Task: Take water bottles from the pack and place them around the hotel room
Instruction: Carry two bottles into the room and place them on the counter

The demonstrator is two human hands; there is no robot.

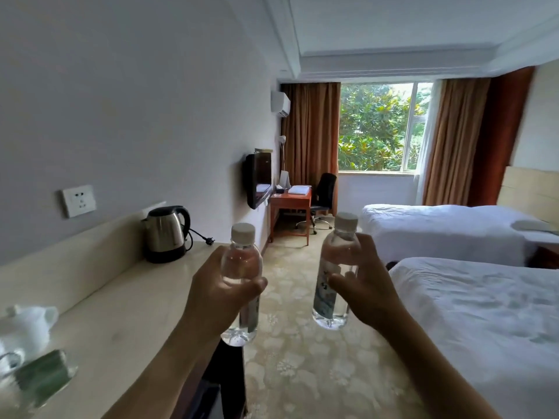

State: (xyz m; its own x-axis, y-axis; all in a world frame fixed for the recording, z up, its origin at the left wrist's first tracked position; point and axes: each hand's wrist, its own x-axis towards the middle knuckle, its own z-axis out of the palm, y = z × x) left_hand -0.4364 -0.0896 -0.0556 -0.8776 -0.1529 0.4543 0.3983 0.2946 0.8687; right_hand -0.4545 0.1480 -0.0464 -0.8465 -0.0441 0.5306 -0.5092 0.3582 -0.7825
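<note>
A hotel room runs ahead to a window [378, 127] with brown curtains, a patterned carpet [302, 343] between a long pale counter [127, 313] and two white beds [484, 313]. Each hand carries one water bottle, both upright with white caps on top. The left hand [222, 293] is wrapped round the middle of the left bottle [241, 267], thumb across its front; the right hand [367, 287] grips the right bottle [335, 267] the same way, fingers behind, thumb in front. The counter lies directly outward of the left grip, its edge just beside that wrist, with a kettle [166, 234] further along it. The desk [292, 201] is well ahead of both. The left bottle looks nearest a resting place: a short sideways move, kept upright.
</note>
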